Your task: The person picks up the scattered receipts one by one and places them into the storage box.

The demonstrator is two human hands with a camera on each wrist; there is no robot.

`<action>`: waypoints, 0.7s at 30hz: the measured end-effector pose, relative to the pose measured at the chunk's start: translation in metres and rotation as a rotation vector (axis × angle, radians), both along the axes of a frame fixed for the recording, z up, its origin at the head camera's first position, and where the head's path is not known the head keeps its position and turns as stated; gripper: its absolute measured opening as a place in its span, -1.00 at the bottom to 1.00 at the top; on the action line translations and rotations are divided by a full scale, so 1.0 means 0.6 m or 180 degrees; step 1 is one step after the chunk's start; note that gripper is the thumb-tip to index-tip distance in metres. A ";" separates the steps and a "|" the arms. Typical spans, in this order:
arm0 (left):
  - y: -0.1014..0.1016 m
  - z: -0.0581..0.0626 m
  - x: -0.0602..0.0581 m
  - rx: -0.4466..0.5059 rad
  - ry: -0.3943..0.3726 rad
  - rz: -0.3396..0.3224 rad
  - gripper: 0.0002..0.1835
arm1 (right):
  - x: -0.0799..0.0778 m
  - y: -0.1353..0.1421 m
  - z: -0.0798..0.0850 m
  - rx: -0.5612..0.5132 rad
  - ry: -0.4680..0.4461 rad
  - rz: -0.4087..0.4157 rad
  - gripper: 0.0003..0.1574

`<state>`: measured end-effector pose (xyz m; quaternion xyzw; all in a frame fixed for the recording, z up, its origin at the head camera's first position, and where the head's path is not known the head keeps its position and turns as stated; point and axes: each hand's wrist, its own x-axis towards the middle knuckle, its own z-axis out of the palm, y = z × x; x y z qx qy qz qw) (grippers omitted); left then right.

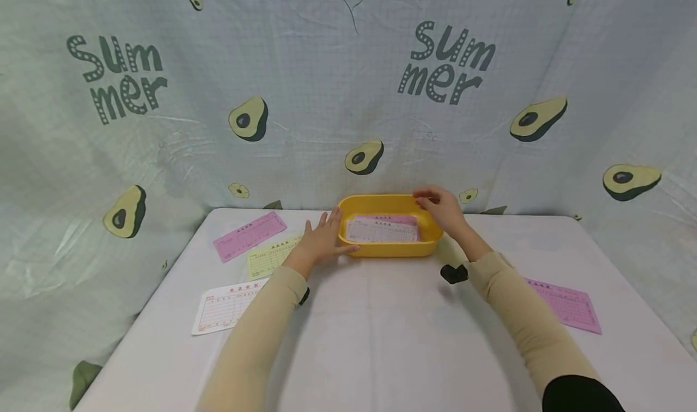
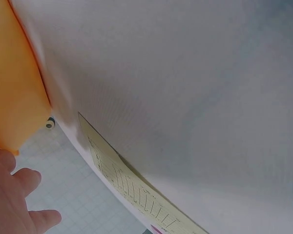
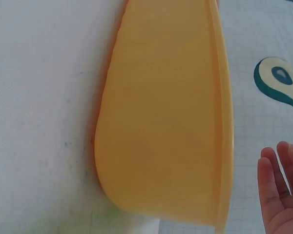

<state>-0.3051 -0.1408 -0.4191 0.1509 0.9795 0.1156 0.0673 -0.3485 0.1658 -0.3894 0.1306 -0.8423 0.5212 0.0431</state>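
Note:
A yellow plastic basket point(image 1: 389, 251) stands at the back of the white table. Inside it lie a white printed slip point(image 1: 381, 232) and a pink slip point(image 1: 408, 219) partly covered by the white one. My left hand point(image 1: 321, 239) is at the basket's left end, fingers spread, the thumb along the front rim. In the left wrist view its fingertips point(image 2: 27, 180) reach up by the orange-looking basket wall point(image 2: 19, 73). Over the back right rim is my right hand point(image 1: 442, 209), its fingers loosely bent. The right wrist view shows these fingers point(image 3: 268, 185) apart from the basket wall, holding nothing.
Left of the basket lie a pink slip point(image 1: 250, 236), a yellow slip point(image 1: 272, 258) and a white slip point(image 1: 225, 308), the last two partly behind the left arm. Another pink slip point(image 1: 569, 306) is beside the right forearm. An avocado-print curtain point(image 1: 305, 97) hangs behind the table.

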 end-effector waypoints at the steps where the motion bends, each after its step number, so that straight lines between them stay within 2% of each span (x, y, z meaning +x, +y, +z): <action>1: 0.000 -0.001 0.000 -0.0006 -0.0007 -0.0003 0.18 | 0.004 0.004 0.000 0.0012 0.0016 -0.0003 -0.65; 12: 0.004 -0.003 -0.003 -0.0033 0.0003 0.0001 0.19 | 0.049 0.060 0.010 0.0303 0.0088 -0.0026 -0.63; 21: 0.002 -0.003 -0.006 0.0024 -0.0023 0.0019 0.18 | 0.085 0.113 0.013 0.0454 0.0328 -0.0062 -0.65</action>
